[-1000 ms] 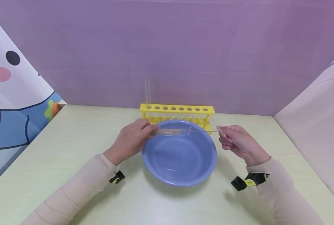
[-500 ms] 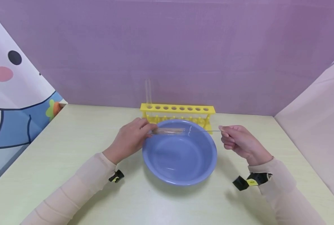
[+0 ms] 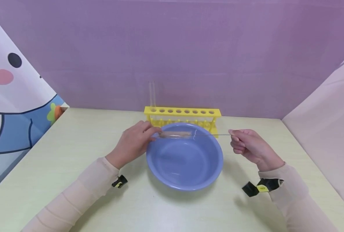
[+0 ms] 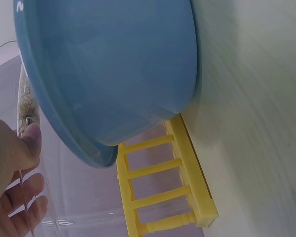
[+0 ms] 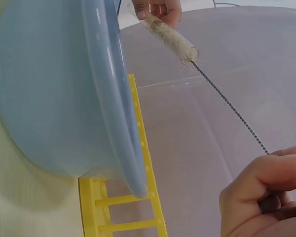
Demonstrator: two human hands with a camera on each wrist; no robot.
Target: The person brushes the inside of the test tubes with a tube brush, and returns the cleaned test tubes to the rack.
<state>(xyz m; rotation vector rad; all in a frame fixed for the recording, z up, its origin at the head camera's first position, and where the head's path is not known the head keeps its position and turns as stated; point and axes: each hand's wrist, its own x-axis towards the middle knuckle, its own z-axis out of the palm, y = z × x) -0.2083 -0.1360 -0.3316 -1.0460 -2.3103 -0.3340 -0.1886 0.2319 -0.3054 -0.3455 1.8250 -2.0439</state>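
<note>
My left hand [image 3: 132, 141] grips a clear glass test tube [image 3: 172, 138], which lies level over the far part of a blue plastic basin [image 3: 184, 186]. My right hand [image 3: 251, 146] pinches the thin wire handle of a test tube brush [image 5: 230, 106]. In the right wrist view, the pale bristles sit within the tube, and a few stick out at its mouth. The twisted wire runs straight from there to my right fingers. Thumb and fingers of the left hand close round the tube in the left wrist view.
Behind the basin stands a yellow test tube rack [image 3: 186, 111], partly hidden by the basin's far rim. A second clear test tube [image 3: 152, 95] stands upright in its leftmost hole. A purple cloth backdrop [image 3: 172, 54] rises behind the pale table [image 3: 73, 154].
My right hand has shifted a little to the right, drawing the brush along the tube toward its mouth. The left hand and the tube stay nearly still.
</note>
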